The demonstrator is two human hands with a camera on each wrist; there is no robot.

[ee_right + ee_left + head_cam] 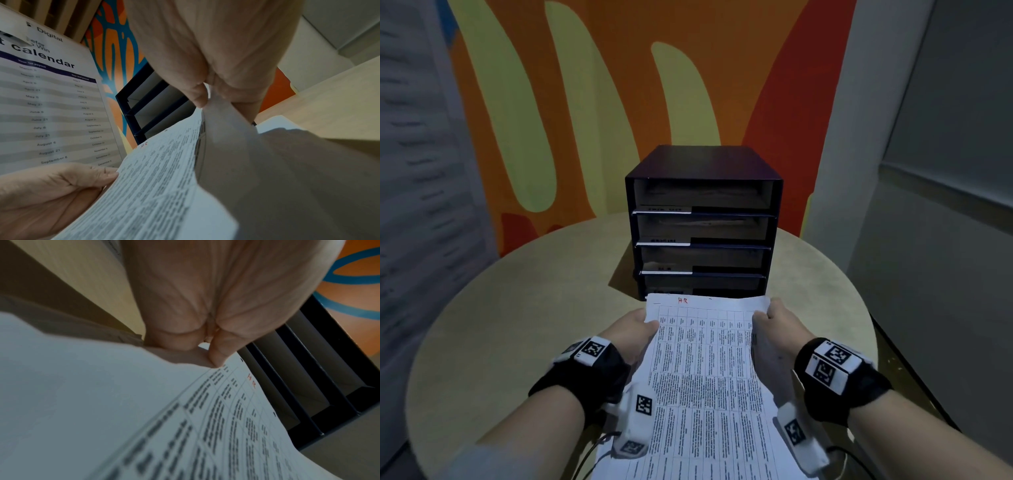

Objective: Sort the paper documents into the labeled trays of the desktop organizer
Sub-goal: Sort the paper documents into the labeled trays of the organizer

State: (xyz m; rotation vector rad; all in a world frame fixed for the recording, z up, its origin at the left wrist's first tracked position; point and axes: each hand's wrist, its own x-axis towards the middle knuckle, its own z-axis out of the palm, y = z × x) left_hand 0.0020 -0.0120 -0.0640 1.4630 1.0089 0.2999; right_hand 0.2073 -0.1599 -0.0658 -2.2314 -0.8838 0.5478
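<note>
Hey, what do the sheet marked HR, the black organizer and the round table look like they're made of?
Sheet marked HR: thin matte printer paper; it bows between the hands. Black organizer: dark rigid shell, probably plastic or coated board; the trays' pale, flat inner walls suggest cardboard. Round table: pale, smooth, faintly grained top, likely wood laminate.

Thin white printed paper (705, 370), matt and slightly curled, is being seen nearest. The dark organizer (703, 222) farther off is looking smooth and matt, the round table (517, 291) pale, matt and wood-like.

Organizer (703, 219) on table (517, 308); document (705, 377) before it.
</note>
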